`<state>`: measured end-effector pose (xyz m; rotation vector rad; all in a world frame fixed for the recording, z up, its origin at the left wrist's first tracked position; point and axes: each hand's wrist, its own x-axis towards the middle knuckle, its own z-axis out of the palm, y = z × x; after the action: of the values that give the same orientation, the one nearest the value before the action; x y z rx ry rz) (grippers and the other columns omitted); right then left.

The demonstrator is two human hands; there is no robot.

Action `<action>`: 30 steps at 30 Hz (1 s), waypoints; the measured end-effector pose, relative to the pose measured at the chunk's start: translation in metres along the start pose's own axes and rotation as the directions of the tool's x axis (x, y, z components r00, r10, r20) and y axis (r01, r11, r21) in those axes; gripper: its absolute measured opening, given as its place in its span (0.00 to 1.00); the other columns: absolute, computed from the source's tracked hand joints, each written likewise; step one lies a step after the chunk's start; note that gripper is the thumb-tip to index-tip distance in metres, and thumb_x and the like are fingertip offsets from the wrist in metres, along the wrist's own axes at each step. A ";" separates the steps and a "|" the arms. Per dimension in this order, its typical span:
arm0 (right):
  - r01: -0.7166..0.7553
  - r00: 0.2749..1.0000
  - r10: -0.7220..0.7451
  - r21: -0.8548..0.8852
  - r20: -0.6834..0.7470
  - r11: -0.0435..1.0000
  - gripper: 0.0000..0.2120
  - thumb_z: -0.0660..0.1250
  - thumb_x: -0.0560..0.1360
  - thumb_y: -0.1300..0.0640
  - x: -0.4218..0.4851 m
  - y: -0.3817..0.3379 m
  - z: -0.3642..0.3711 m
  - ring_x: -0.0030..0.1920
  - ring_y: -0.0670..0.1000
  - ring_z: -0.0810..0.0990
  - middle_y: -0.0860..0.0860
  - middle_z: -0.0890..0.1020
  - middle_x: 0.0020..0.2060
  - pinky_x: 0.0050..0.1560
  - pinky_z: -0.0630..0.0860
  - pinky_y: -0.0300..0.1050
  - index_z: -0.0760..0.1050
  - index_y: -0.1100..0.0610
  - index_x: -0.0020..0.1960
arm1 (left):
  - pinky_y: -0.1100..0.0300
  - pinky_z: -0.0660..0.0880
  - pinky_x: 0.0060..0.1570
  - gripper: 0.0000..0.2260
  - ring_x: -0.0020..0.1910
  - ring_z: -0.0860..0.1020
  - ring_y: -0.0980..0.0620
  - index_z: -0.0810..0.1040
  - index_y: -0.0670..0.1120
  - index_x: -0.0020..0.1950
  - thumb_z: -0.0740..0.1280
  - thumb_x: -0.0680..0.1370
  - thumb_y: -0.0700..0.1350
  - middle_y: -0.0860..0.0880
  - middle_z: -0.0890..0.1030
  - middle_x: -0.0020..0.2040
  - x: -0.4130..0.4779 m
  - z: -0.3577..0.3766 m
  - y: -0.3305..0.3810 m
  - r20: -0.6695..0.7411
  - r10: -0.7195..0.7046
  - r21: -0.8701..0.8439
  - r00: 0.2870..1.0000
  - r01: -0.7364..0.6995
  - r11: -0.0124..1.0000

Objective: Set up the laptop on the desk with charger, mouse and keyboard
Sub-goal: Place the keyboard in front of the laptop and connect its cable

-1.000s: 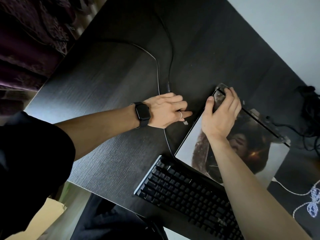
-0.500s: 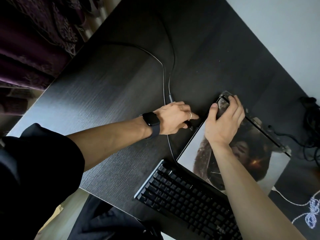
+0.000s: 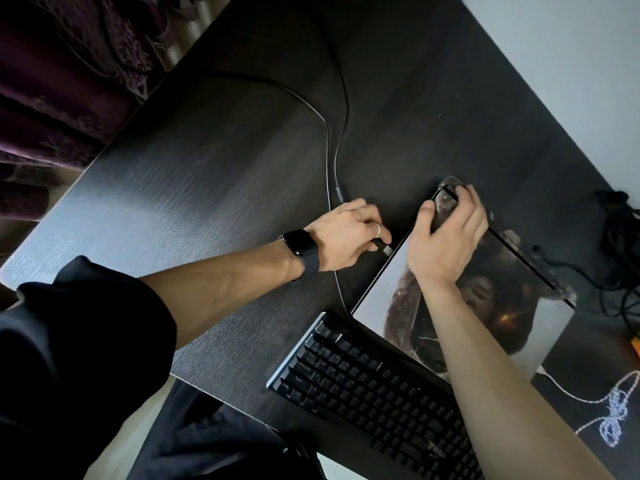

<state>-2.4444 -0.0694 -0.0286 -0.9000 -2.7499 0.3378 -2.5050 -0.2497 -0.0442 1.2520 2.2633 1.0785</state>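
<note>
A closed laptop (image 3: 540,327) with a printed picture on its lid lies on the black desk (image 3: 207,188). My right hand (image 3: 446,237) grips its far left corner, thumb on the side edge. My left hand (image 3: 346,233) pinches a USB plug (image 3: 386,249) whose metal tip sits right at the laptop's left edge. A thin black cable (image 3: 327,140) runs from my left hand across the desk to the far edge. The black keyboard (image 3: 367,386) lies against the laptop's near edge.
A tangle of black cables (image 3: 620,244) lies at the right behind the laptop. A white cord (image 3: 613,414) coils on the desk at the lower right. Purple patterned fabric (image 3: 69,71) hangs beyond the desk's left edge.
My left hand has moved the plug closer, up to the laptop's left edge. My right hand has kept its grip on the corner.
</note>
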 end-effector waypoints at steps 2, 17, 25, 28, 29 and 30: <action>0.002 1.000 -0.002 -0.006 0.002 1.000 0.25 0.61 0.79 0.47 0.000 0.001 -0.001 0.72 0.56 0.67 0.54 0.70 0.72 0.70 0.67 0.53 0.69 0.59 0.71 | 0.59 0.73 0.55 0.09 0.51 0.75 0.48 0.83 0.44 0.55 0.70 0.76 0.40 0.48 0.79 0.51 0.000 0.003 0.001 -0.018 -0.008 0.014 1.000 0.009 1.000; 0.006 1.000 -0.007 -0.039 -0.009 0.999 0.25 0.61 0.79 0.47 0.001 -0.002 0.000 0.72 0.56 0.68 0.55 0.71 0.72 0.70 0.67 0.52 0.69 0.59 0.71 | 0.50 0.79 0.42 0.12 0.56 0.70 0.47 0.80 0.45 0.59 0.67 0.76 0.38 0.47 0.75 0.53 0.006 -0.008 0.010 0.125 -0.024 0.140 0.992 0.007 0.990; 0.005 1.000 -0.006 -0.042 -0.016 0.999 0.25 0.61 0.79 0.47 0.000 -0.003 0.000 0.72 0.57 0.68 0.55 0.71 0.72 0.70 0.67 0.52 0.69 0.59 0.71 | 0.55 0.77 0.37 0.11 0.55 0.72 0.47 0.81 0.46 0.59 0.69 0.77 0.40 0.47 0.77 0.52 0.003 -0.006 0.005 0.074 0.032 0.149 0.997 -0.043 0.988; -0.004 1.000 0.004 -0.039 -0.003 0.999 0.25 0.61 0.79 0.47 0.000 -0.004 -0.001 0.72 0.56 0.67 0.55 0.70 0.72 0.70 0.67 0.51 0.69 0.59 0.72 | 0.56 0.77 0.39 0.09 0.51 0.76 0.47 0.81 0.45 0.57 0.70 0.77 0.43 0.48 0.79 0.50 0.004 -0.010 -0.001 0.055 0.146 0.228 0.988 -0.154 0.961; -0.004 1.000 0.004 -0.039 -0.002 0.999 0.25 0.61 0.79 0.47 0.000 -0.004 -0.001 0.73 0.56 0.67 0.54 0.70 0.72 0.70 0.66 0.51 0.69 0.59 0.72 | 0.55 0.77 0.40 0.08 0.48 0.77 0.47 0.81 0.45 0.55 0.71 0.77 0.44 0.48 0.80 0.47 0.004 -0.011 -0.004 0.038 0.177 0.259 0.983 -0.181 0.949; -0.002 1.000 0.002 -0.040 -0.001 0.999 0.25 0.61 0.79 0.47 0.000 -0.003 -0.001 0.73 0.56 0.67 0.54 0.70 0.72 0.70 0.67 0.51 0.69 0.59 0.72 | 0.55 0.77 0.41 0.06 0.47 0.77 0.47 0.81 0.46 0.53 0.70 0.77 0.46 0.49 0.80 0.46 0.003 -0.012 -0.007 0.017 0.190 0.281 0.982 -0.187 0.941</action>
<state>-2.4459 -0.0720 -0.0265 -0.9127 -2.7645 0.2833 -2.5180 -0.2551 -0.0414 1.6073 2.4075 0.8432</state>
